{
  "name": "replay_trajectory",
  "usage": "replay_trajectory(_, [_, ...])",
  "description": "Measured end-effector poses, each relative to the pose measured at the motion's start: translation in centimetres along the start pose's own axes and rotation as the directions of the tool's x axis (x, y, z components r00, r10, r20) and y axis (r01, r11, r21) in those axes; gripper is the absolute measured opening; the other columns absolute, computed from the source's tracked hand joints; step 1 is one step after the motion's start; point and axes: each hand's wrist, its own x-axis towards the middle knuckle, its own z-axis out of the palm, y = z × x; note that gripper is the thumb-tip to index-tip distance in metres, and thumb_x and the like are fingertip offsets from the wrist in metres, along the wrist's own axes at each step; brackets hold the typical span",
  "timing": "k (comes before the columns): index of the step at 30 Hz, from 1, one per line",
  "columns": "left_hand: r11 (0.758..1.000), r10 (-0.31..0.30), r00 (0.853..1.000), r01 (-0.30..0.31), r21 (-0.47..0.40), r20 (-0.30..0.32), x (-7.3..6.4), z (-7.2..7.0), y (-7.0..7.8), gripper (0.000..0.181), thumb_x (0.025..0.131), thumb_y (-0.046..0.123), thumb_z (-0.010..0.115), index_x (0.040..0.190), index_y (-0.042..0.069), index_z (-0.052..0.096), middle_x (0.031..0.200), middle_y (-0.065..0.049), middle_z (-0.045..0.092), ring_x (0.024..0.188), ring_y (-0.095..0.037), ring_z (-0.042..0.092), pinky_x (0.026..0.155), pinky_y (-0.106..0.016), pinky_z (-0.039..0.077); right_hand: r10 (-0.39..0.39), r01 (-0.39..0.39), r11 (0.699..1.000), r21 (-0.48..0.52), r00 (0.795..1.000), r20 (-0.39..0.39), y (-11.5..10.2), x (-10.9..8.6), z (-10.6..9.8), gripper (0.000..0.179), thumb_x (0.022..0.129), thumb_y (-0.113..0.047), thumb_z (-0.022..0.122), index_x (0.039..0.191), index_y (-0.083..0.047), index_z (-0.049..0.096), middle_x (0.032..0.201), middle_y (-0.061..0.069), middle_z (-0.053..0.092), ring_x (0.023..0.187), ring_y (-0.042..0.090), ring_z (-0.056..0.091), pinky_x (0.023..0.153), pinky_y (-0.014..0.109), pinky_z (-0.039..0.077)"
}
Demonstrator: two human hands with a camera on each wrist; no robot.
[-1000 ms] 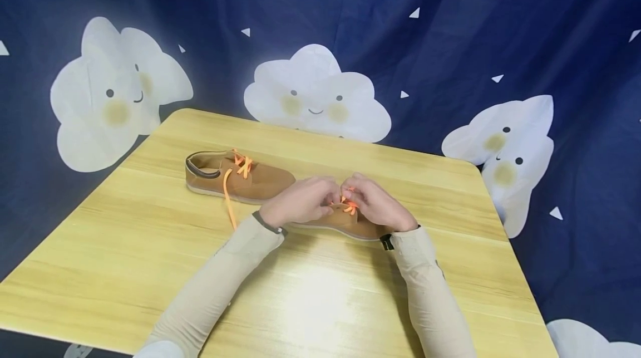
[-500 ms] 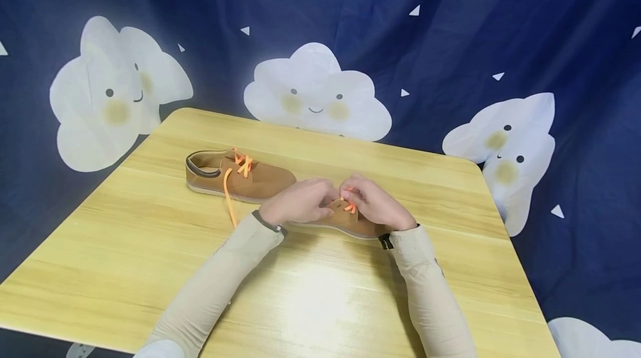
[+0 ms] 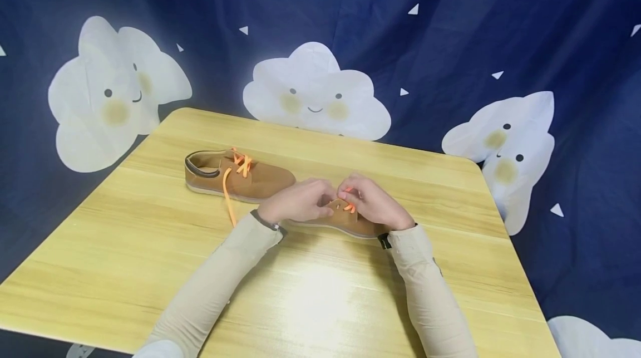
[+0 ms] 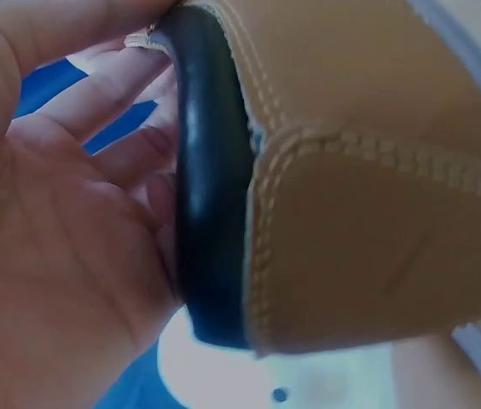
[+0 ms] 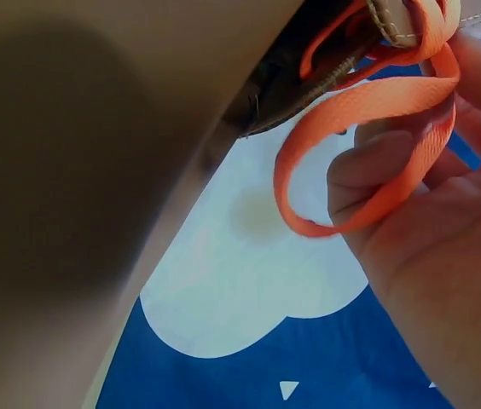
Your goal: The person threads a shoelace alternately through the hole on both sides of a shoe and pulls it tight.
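Both hands are over a brown shoe [image 3: 344, 217] that lies on the table with its toe to the right. My left hand [image 3: 300, 200] is at the shoe's opening, its thumb near the eyelet flap and its fingers going behind the flap. The left wrist view has the shoe's black padded collar [image 4: 215, 179] close to the palm. With thumb and fingers, my right hand [image 3: 373, 201] pinches the orange shoelace [image 5: 377, 100] above the eyelets. A loop of this lace hangs by the fingers in the right wrist view. The fingertips partly hide the lace in the head view.
A second brown shoe [image 3: 272, 181] stands behind and to the left, its orange lace [image 3: 227, 194] trailing onto the table. The light wooden table [image 3: 125, 246] has rounded far corners. A dark blue curtain [image 3: 320, 1] with white clouds surrounds it.
My right hand has shifted very slightly left, still pinching the lace. The eyelet flap shows more plainly between the hands, with less lace in front. My left hand has hardly moved.
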Motion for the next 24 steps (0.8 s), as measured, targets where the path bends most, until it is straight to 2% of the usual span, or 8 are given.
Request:
replay_trajectory(4, [0.995, -0.048, 0.998, 0.052, 0.087, -0.046, -0.4, -0.2, 1.0, 0.025, 0.092, 0.020, 0.077, 0.077, 0.015, 0.058, 0.079, -0.005, 0.056, 0.071, -0.012, 0.047, 0.059, -0.024, 0.035, 0.007, -0.007, 1.000, 0.001, 0.999, 0.040, -0.2, -0.2, -0.3, 0.014, 0.102, -0.010, 0.062, 0.099, -0.012, 0.075, 0.092, 0.002, 0.063, 0.088, 0.015, 0.057, 0.081, 0.029, 0.051])
replay_trajectory(7, [0.977, -0.072, 0.989, 0.096, 0.192, -0.128, -0.8, -0.1, 2.4, 0.030, 0.090, 0.031, 0.080, 0.078, 0.013, 0.059, 0.075, 0.000, 0.053, 0.066, -0.010, 0.046, 0.054, -0.022, 0.035, 0.028, -0.028, 1.000, 0.006, 0.997, 0.065, -0.4, -0.3, -0.6, 0.017, 0.104, -0.010, 0.059, 0.096, -0.012, 0.073, 0.089, 0.002, 0.060, 0.083, 0.015, 0.054, 0.074, 0.027, 0.048])
replay_trajectory(12, [0.905, -0.041, 0.953, 0.162, 0.393, -0.299, -0.9, 0.9, 4.5, 0.033, 0.091, 0.048, 0.076, 0.083, 0.017, 0.069, 0.065, 0.007, 0.051, 0.054, -0.008, 0.045, 0.043, -0.023, 0.033, 0.039, -0.039, 0.999, 0.008, 0.996, 0.087, -0.7, -0.4, -0.7, 0.018, 0.105, -0.009, 0.057, 0.093, -0.011, 0.070, 0.092, 0.004, 0.060, 0.085, 0.016, 0.054, 0.077, 0.028, 0.048])
replay_trajectory(15, [0.862, -0.041, 0.939, 0.206, 0.462, -0.342, -0.8, 1.8, 5.1, 0.034, 0.095, 0.047, 0.071, 0.074, 0.020, 0.067, 0.056, 0.008, 0.036, 0.047, -0.007, 0.034, 0.039, -0.021, 0.025, 0.061, -0.064, 0.998, 0.028, 0.995, 0.084, -0.6, -0.4, -0.7, 0.018, 0.105, -0.008, 0.058, 0.095, -0.012, 0.073, 0.094, 0.005, 0.064, 0.082, 0.016, 0.056, 0.075, 0.028, 0.050])
replay_trajectory(17, [0.843, -0.049, 0.938, 0.223, 0.490, -0.343, -0.7, 2.2, 5.1, 0.038, 0.098, 0.040, 0.068, 0.067, 0.020, 0.060, 0.054, 0.009, 0.028, 0.046, -0.006, 0.028, 0.038, -0.021, 0.021, 0.078, -0.083, 0.995, 0.054, 0.993, 0.088, -0.6, -0.4, -0.7, 0.018, 0.104, -0.007, 0.058, 0.098, -0.012, 0.074, 0.097, 0.006, 0.066, 0.077, 0.017, 0.059, 0.070, 0.027, 0.053])
replay_trajectory(20, [0.842, -0.065, 0.944, 0.227, 0.490, -0.325, -0.7, 2.4, 5.0, 0.045, 0.098, 0.025, 0.066, 0.059, 0.021, 0.044, 0.055, 0.010, 0.022, 0.047, -0.005, 0.022, 0.039, -0.020, 0.018, 0.092, -0.101, 0.991, 0.092, 0.991, 0.092, -0.4, -0.5, -0.8, 0.016, 0.104, -0.011, 0.059, 0.104, -0.011, 0.075, 0.100, 0.007, 0.069, 0.074, 0.020, 0.063, 0.066, 0.030, 0.055])
replay_trajectory(22, [0.861, -0.091, 0.949, 0.227, 0.456, -0.301, -0.8, 2.2, 5.0, 0.048, 0.097, 0.020, 0.064, 0.059, 0.022, 0.035, 0.055, 0.010, 0.021, 0.047, -0.005, 0.021, 0.039, -0.020, 0.017, 0.106, -0.112, 0.990, 0.085, 0.992, 0.071, -0.4, -0.7, -1.0, 0.013, 0.103, -0.016, 0.063, 0.110, -0.011, 0.073, 0.107, 0.007, 0.070, 0.086, 0.023, 0.066, 0.075, 0.034, 0.057])
replay_trajectory(24, [0.889, -0.108, 0.955, 0.217, 0.404, -0.276, -0.8, 1.9, 5.0, 0.048, 0.095, 0.016, 0.064, 0.059, 0.022, 0.032, 0.055, 0.009, 0.022, 0.048, -0.006, 0.020, 0.041, -0.020, 0.017, 0.125, -0.128, 0.990, 0.067, 0.991, 0.043, -0.2, -1.0, -1.3, 0.024, 0.100, -0.021, 0.070, 0.120, -0.009, 0.069, 0.119, 0.010, 0.069, 0.106, 0.030, 0.065, 0.091, 0.044, 0.056])
